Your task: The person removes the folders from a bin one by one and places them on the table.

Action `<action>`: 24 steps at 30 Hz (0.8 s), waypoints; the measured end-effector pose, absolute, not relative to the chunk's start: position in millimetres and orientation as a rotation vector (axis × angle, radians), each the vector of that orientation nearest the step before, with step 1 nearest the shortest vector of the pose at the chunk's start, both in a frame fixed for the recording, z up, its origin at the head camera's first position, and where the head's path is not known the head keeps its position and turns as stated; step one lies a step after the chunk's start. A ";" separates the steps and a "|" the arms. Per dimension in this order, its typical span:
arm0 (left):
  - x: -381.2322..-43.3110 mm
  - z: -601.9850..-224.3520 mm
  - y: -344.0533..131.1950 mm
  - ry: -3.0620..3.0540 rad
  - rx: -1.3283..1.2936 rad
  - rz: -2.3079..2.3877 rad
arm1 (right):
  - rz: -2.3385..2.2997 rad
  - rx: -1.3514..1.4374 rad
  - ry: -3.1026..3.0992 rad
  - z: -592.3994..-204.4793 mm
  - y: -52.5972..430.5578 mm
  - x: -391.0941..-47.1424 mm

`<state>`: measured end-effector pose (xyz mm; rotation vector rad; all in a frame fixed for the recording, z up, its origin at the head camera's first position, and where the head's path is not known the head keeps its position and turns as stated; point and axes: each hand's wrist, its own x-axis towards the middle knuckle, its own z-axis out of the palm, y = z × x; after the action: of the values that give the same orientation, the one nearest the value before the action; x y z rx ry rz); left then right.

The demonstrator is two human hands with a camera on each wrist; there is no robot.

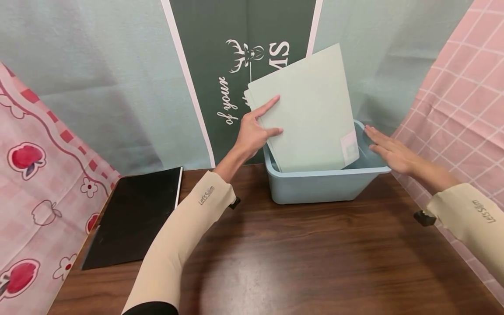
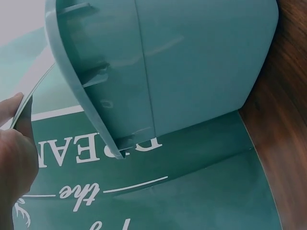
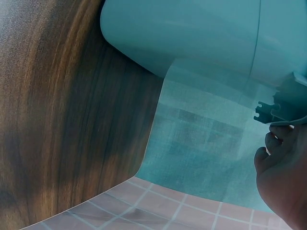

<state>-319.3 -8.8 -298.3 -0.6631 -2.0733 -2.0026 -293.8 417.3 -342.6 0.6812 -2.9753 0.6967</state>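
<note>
In the head view my left hand [image 1: 252, 133] grips a pale green file folder [image 1: 311, 109] by its left edge, with thumb and forefinger spread over its front. A second layer shows behind that edge. The folder stands tilted, its lower part inside a blue plastic bin [image 1: 315, 188], and a small label pocket sits at its lower right corner. In the left wrist view the folder's thin edge [image 2: 34, 86] lies between thumb and fingers. My right hand [image 1: 395, 151] rests at the bin's right rim with fingers extended; the right wrist view shows fingers [image 3: 273, 143] right under the rim.
A black folder [image 1: 134, 218] with a white edge lies at the left of the brown wooden table [image 1: 275, 258]. A grey-green cloth [image 1: 110, 78] with printed lettering hangs behind the bin. Patterned pink cloths [image 1: 468, 87] stand along both sides.
</note>
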 end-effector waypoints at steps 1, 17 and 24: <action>-318.3 -297.8 -10.0 -2.069 -0.659 -2.003 | 0.694 0.681 -2.976 -342.7 417.5 -293.7; -304.7 -283.1 -29.2 -1.941 -0.615 -2.035 | 0.686 0.679 -2.973 -344.5 415.7 -293.0; -302.5 -275.1 -41.5 -1.900 -0.570 -2.065 | 0.675 0.674 -2.964 -344.6 415.6 -291.4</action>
<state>-302.5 -41.5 -275.1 -0.5704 -1.8996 -2.0652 -291.4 415.6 -344.6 0.6740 -2.9637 0.6749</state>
